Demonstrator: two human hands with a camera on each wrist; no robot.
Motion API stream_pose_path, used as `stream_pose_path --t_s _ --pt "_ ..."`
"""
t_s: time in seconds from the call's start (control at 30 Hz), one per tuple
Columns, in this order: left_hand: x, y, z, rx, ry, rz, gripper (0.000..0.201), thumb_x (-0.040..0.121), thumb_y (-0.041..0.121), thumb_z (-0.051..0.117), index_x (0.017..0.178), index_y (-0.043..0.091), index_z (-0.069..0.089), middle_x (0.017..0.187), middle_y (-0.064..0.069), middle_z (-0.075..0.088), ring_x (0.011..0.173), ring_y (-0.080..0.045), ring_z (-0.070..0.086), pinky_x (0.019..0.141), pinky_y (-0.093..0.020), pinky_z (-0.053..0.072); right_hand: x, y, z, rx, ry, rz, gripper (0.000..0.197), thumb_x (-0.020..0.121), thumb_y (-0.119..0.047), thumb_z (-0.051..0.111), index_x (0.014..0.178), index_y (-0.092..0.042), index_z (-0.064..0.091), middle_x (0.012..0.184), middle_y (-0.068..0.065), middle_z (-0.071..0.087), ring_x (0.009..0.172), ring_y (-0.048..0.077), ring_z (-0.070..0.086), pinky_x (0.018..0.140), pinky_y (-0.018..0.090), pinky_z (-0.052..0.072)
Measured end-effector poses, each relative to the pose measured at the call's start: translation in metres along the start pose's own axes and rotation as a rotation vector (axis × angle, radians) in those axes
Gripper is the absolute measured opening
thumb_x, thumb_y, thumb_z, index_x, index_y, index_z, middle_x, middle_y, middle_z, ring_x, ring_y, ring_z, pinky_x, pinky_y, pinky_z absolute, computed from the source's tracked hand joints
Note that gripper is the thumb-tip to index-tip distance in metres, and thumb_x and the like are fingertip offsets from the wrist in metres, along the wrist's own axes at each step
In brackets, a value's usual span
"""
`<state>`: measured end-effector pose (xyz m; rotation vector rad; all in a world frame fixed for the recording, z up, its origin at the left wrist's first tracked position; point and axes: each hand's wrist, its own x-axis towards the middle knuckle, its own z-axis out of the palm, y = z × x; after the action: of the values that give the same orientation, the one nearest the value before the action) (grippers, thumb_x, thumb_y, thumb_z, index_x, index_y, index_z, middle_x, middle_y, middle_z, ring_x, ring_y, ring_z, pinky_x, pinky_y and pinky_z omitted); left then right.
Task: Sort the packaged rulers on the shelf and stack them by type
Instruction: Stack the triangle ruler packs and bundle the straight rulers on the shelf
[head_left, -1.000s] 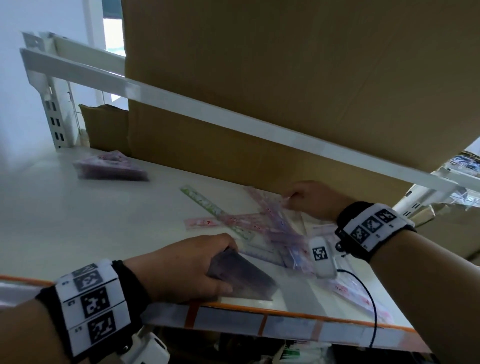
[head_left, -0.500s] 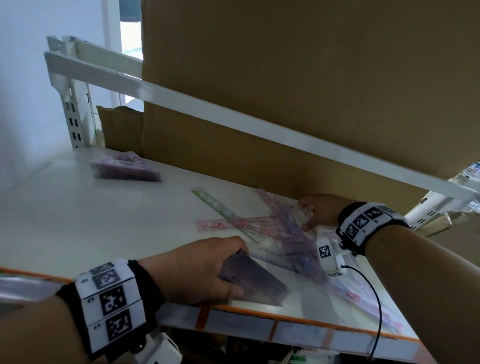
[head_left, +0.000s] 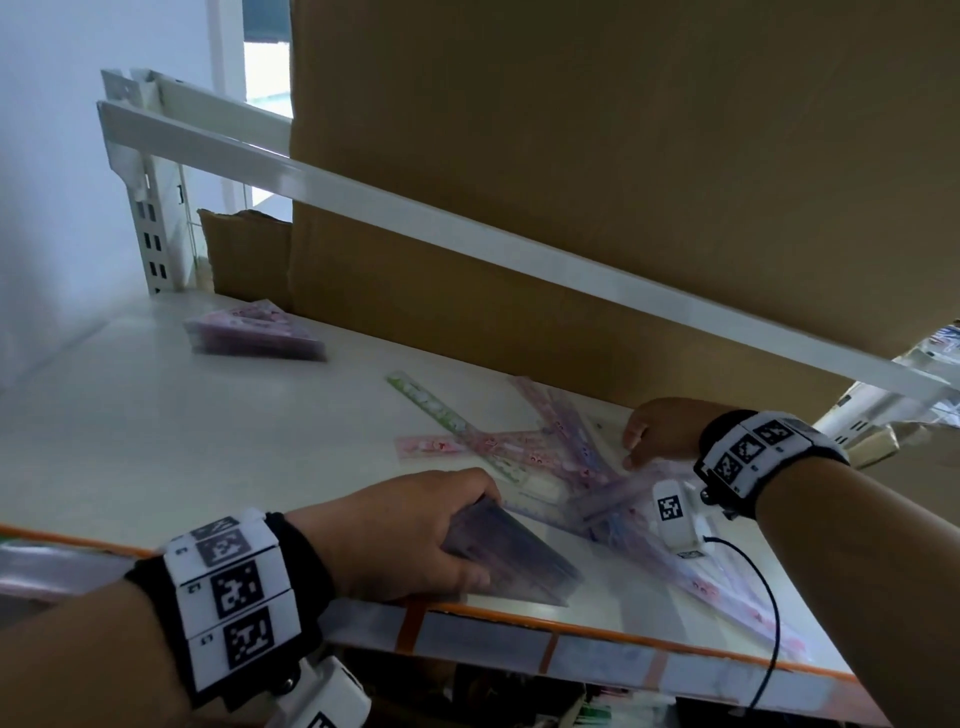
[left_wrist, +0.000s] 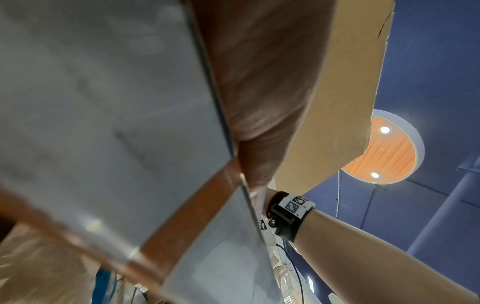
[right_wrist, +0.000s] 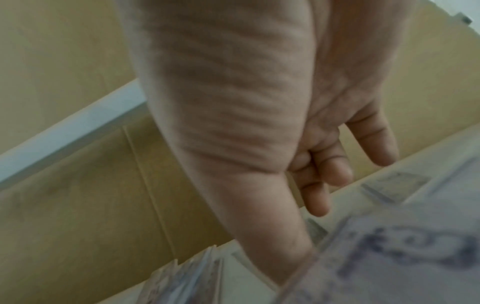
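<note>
White shelf (head_left: 156, 441): left hand (head_left: 400, 535) grips a triangle stack (head_left: 509, 561); right hand (head_left: 660, 431), grip loosely open, touches scattered rulers (head_left: 545, 452). No writing legible.

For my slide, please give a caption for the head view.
Left hand grips a purple triangular ruler stack; right hand reaches into loose pink rulers.

A white metal shelf (head_left: 156, 415) stands before brown cardboard (head_left: 623, 156), beside a pale wall (head_left: 52, 156).
</note>
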<state>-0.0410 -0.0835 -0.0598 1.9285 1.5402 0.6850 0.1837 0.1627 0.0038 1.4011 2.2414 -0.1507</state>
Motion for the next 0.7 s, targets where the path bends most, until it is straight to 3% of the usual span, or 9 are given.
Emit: stream_pose_path --t_s 0.1,0.23,0.37,0.57,0.7 --pt "0.001 -0.001 0.001 -0.012 0.001 -0.006 0.049 0.068 0.060 0.067 0.110 0.050 0.044 0.098 0.024 0.060 0.088 0.008 0.056 0.074 -0.018 0.049 -0.007 0.006 0.003 -0.068 0.005 0.044 0.031 0.089 -0.032 0.068 0.117 -0.018 0.069 0.120 0.001 0.066 0.106 0.016 0.061 0.087 0.024 0.047" --pt "0.001 -0.002 0.001 -0.024 -0.002 -0.007 0.046 0.070 0.055 0.070 0.108 0.048 0.045 0.095 0.025 0.061 0.086 0.009 0.057 0.068 -0.012 0.045 -0.014 0.020 0.010 -0.084 -0.050 0.047 0.030 0.087 -0.028 0.069 0.115 -0.017 0.068 0.120 0.000 0.066 0.105 0.017 0.060 0.089 0.026 0.046" --pt "0.001 0.000 0.000 -0.036 -0.005 0.001 0.045 0.072 0.051 0.072 0.109 0.044 0.047 0.094 0.023 0.062 0.086 0.009 0.056 0.066 -0.008 0.044 -0.010 0.029 0.012 0.107 0.007 0.071 0.069 0.076 -0.046 0.080 0.134 -0.023 0.051 0.129 -0.003 0.058 0.112 0.016 0.054 0.097 0.029 0.044" --pt "0.000 0.003 -0.001 -0.004 -0.004 0.000 0.046 0.072 0.052 0.071 0.110 0.045 0.045 0.098 0.020 0.061 0.089 0.010 0.054 0.069 -0.013 0.047 0.005 0.022 0.010 0.162 -0.014 0.088 0.082 0.070 -0.046 0.085 0.140 -0.032 0.044 0.114 -0.009 0.052 0.105 0.016 0.052 0.088 0.029 0.046" --pt "0.001 0.003 -0.001 -0.004 0.005 0.006 0.047 0.069 0.055 0.069 0.108 0.046 0.043 0.097 0.020 0.061 0.089 0.008 0.055 0.070 -0.016 0.047 0.009 0.021 0.009 0.187 -0.001 0.089 0.077 0.071 -0.045 0.085 0.137 -0.034 0.047 0.119 -0.006 0.059 0.101 0.014 0.057 0.083 0.027 0.046"
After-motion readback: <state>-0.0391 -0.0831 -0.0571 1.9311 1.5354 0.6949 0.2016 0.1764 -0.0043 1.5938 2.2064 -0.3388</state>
